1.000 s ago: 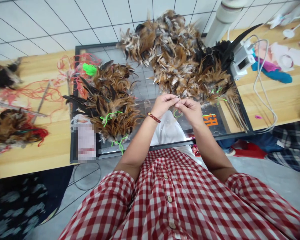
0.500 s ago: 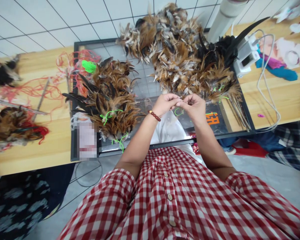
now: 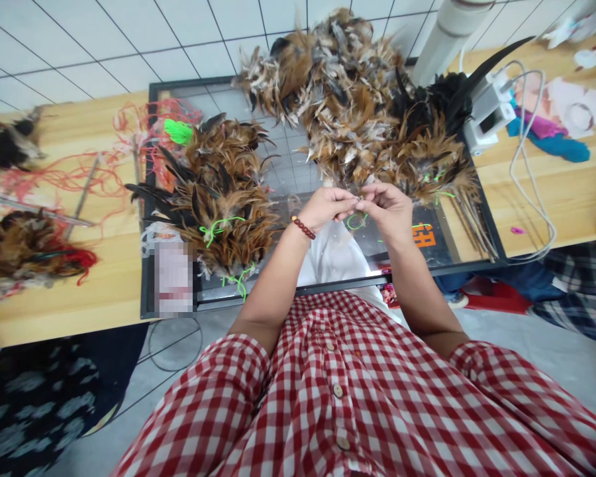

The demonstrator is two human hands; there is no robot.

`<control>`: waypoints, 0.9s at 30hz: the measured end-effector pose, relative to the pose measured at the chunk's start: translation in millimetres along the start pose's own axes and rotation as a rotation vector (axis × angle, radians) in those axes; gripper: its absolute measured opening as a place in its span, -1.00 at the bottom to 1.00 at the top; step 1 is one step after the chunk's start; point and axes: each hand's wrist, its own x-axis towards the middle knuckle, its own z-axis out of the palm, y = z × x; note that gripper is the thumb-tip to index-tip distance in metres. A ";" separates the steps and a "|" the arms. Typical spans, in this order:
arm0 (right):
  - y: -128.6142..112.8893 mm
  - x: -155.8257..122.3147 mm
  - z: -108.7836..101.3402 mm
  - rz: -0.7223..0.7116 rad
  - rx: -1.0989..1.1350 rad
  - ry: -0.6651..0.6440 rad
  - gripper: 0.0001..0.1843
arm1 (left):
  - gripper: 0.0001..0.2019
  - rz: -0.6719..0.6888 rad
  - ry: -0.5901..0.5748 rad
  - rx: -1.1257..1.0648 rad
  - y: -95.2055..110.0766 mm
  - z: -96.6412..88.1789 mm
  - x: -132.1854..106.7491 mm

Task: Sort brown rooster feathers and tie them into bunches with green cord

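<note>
My left hand (image 3: 325,207) and my right hand (image 3: 388,209) meet fingertip to fingertip above the glass panel (image 3: 288,172), both pinched on something small between them that I cannot make out. A loop of green string (image 3: 353,222) hangs just below the fingers. A bead bracelet (image 3: 302,228) circles my left wrist. A large loose heap of brown feathers (image 3: 357,112) lies right behind my hands. To the left sits a pile of feather bundles (image 3: 218,199) tied with green string.
The black-framed glass panel rests on a wooden table (image 3: 79,291). Red string (image 3: 69,175) and more feather bundles (image 3: 24,255) lie at the left. A white device with cables (image 3: 491,116) and a white post (image 3: 451,36) stand at the right. A small wad of green string (image 3: 179,131) sits at the panel's back left.
Both hands have stayed pinched together and drifted slightly up and away from me; the fingers have shifted a little on what they hold.
</note>
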 end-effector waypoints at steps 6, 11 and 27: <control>-3.5 2.6 -3.8 -0.072 -0.062 -0.048 -0.53 | -0.48 0.047 -0.100 0.061 -0.1 -3.1 -0.7; 2.4 3.0 -2.3 0.012 -0.039 0.055 -0.52 | -0.85 0.154 0.010 0.230 -0.2 4.0 0.7; 3.0 -4.2 -8.9 -0.347 -0.628 -0.884 -0.76 | -0.81 0.123 0.532 -0.079 0.2 -4.4 11.6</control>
